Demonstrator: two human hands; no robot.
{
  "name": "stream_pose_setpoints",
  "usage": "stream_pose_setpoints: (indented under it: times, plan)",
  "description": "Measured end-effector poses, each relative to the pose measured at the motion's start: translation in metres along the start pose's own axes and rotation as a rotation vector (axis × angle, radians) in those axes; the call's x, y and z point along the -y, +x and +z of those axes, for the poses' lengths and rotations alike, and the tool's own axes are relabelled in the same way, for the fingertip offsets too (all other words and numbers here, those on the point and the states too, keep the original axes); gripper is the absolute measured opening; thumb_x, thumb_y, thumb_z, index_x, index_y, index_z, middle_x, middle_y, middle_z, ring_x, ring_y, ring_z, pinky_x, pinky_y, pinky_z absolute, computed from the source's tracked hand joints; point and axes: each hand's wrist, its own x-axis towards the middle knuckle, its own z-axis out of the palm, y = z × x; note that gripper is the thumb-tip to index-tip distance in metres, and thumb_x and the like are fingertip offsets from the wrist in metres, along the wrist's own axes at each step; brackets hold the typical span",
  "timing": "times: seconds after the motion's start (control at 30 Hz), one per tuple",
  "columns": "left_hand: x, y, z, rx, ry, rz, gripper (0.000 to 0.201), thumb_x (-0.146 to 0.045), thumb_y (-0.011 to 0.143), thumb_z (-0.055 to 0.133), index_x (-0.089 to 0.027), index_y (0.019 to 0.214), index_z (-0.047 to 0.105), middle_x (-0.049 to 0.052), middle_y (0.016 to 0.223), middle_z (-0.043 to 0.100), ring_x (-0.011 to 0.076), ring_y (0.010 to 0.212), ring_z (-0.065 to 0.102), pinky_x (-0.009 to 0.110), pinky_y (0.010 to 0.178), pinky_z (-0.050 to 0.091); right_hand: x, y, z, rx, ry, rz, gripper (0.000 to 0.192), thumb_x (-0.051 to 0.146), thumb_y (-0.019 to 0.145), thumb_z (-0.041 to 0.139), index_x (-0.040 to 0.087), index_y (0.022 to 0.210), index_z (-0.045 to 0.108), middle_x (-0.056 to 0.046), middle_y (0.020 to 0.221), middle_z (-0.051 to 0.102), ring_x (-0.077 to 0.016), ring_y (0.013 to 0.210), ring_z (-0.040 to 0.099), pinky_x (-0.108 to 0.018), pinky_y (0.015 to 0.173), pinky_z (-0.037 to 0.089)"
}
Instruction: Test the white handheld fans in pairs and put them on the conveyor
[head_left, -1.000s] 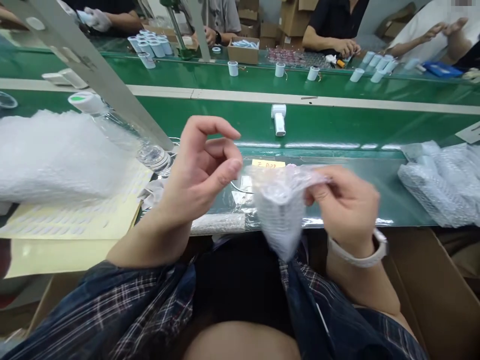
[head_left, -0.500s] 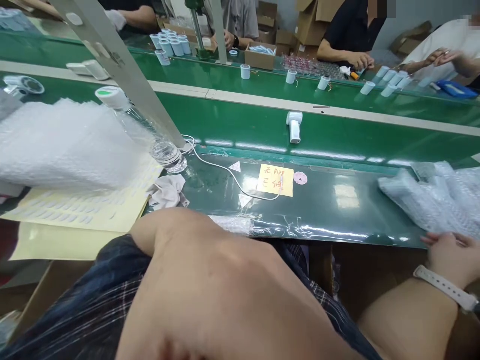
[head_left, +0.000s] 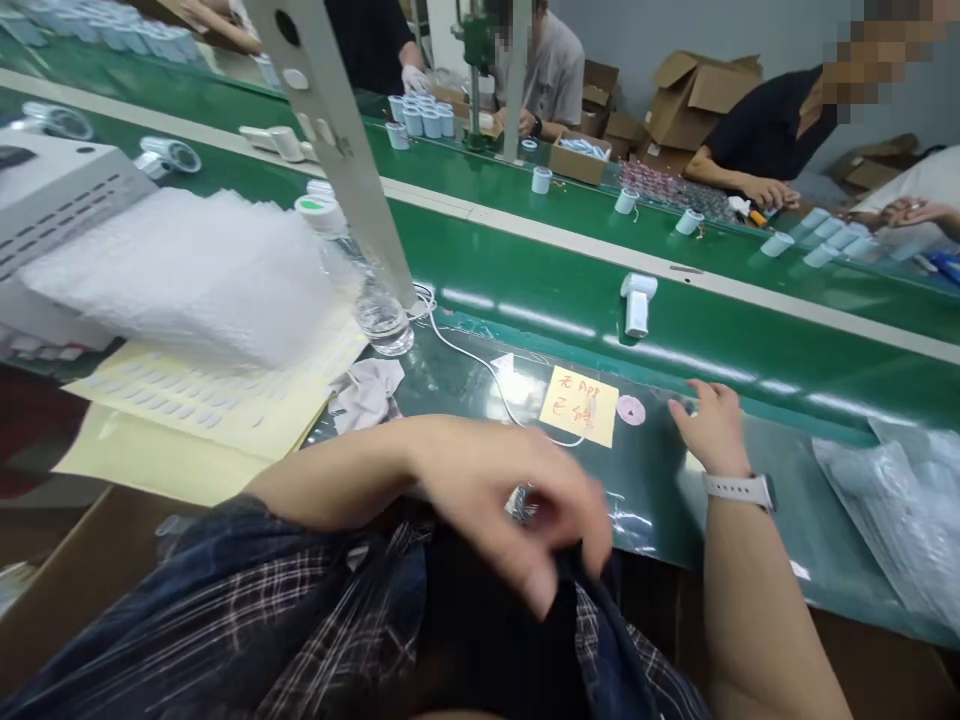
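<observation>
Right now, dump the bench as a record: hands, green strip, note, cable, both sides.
left hand: fingers curled, nothing visibly held, near the front edge of the bench
right hand: fingers spread, nothing visibly held, beside pink round sticker
near green strip: one white device
note: yellow note, red handwriting
cable: white cable, end over the note
left side: clear bottle, white wrap stack
right side: bubble-wrap bags

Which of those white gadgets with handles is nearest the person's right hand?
The white gadget lying alone on the green belt, beyond the right hand; the other gadgets lie farther left.
</observation>
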Motion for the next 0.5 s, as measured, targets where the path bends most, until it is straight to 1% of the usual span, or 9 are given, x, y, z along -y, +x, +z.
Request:
stream_pose_setpoints:
  times: [0.03,0.07,0.1,0.13,0.17,0.23,0.3,0.4,0.5]
  plan:
    - [0.017,0.013,-0.007,0.014,-0.062,-0.023,0.032,-0.051,0.081,0.088,-0.026,0.100,0.079,0.001,0.078,0.069,0.0160,0.072,0.061,0.029,0.070,0.051,0.017,0.018,0.014,0.045,0.015,-0.032,0.055,0.043,0.088,0.064,0.015,0.136,0.070,-0.025,0.147,0.056,-0.0370,0.142,0.052,-0.050,0.118,0.043]
    - [0.036,0.024,-0.013,-0.232,-0.077,-0.106,0.018,-0.040,0.088,0.080,-0.024,0.096,0.077,0.001,0.078,0.067,0.0156,0.071,0.058,0.029,0.070,0.047,0.034,0.036,0.027,0.077,0.028,-0.049,0.055,0.041,0.090,0.065,0.015,0.138,0.069,-0.025,0.151,0.052,-0.0364,0.144,0.050,-0.049,0.118,0.043]
    - [0.055,0.033,-0.018,-0.457,-0.080,-0.195,0.008,-0.030,0.088,0.077,-0.023,0.090,0.075,0.000,0.075,0.064,0.0153,0.070,0.054,0.029,0.069,0.043,0.051,0.052,0.039,0.101,0.038,-0.056,0.054,0.039,0.092,0.065,0.016,0.140,0.069,-0.025,0.153,0.049,-0.0357,0.145,0.049,-0.048,0.118,0.043]
    - [0.072,0.039,-0.022,-0.567,-0.075,-0.245,0.002,-0.023,0.087,0.073,-0.021,0.088,0.074,-0.001,0.073,0.061,0.0154,0.070,0.052,0.029,0.071,0.041,0.068,0.066,0.049,0.114,0.044,-0.052,0.052,0.037,0.094,0.063,0.016,0.141,0.068,-0.025,0.153,0.049,-0.0354,0.145,0.049,-0.048,0.117,0.043]
    - [0.088,0.042,-0.025,-0.638,-0.078,-0.275,0.003,-0.018,0.085,0.074,-0.021,0.087,0.074,-0.002,0.071,0.060,0.0153,0.070,0.051,0.029,0.072,0.040,0.083,0.077,0.058,0.117,0.045,-0.039,0.051,0.035,0.095,0.062,0.016,0.142,0.069,-0.025,0.151,0.049,-0.0356,0.143,0.050,-0.049,0.116,0.042]
    - [0.112,0.045,-0.030,-0.670,-0.110,-0.291,0.009,-0.014,0.082,0.076,-0.021,0.089,0.074,-0.003,0.069,0.061,0.0151,0.070,0.052,0.028,0.074,0.039,0.107,0.090,0.068,0.099,0.037,0.004,0.047,0.033,0.096,0.063,0.016,0.139,0.070,-0.022,0.146,0.053,-0.0362,0.137,0.053,-0.054,0.114,0.043]
    - [0.124,0.045,-0.034,-0.703,-0.183,-0.292,0.011,-0.013,0.082,0.077,-0.021,0.089,0.074,-0.004,0.069,0.062,0.0146,0.069,0.053,0.028,0.075,0.039,0.121,0.092,0.068,0.072,0.030,0.025,0.043,0.029,0.094,0.063,0.013,0.133,0.073,-0.020,0.138,0.057,-0.0364,0.129,0.056,-0.056,0.110,0.046]
    - [0.133,0.047,-0.033,-0.769,-0.368,-0.281,0.006,-0.015,0.087,0.074,-0.019,0.092,0.074,-0.002,0.073,0.068,0.0147,0.071,0.058,0.028,0.078,0.044,0.131,0.080,0.049,0.068,0.048,-0.059,0.042,0.023,0.094,0.052,0.009,0.123,0.079,-0.022,0.119,0.062,-0.0365,0.118,0.060,-0.053,0.103,0.049]
    - [0.136,0.053,-0.026,-0.819,-0.629,-0.228,0.016,-0.029,0.098,0.069,-0.017,0.109,0.071,0.008,0.098,0.077,0.0176,0.087,0.069,0.034,0.090,0.053,0.146,0.053,0.022,0.119,0.093,-0.246,0.049,0.025,0.099,0.041,0.013,0.125,0.080,-0.019,0.107,0.066,-0.0347,0.111,0.062,-0.050,0.101,0.051]
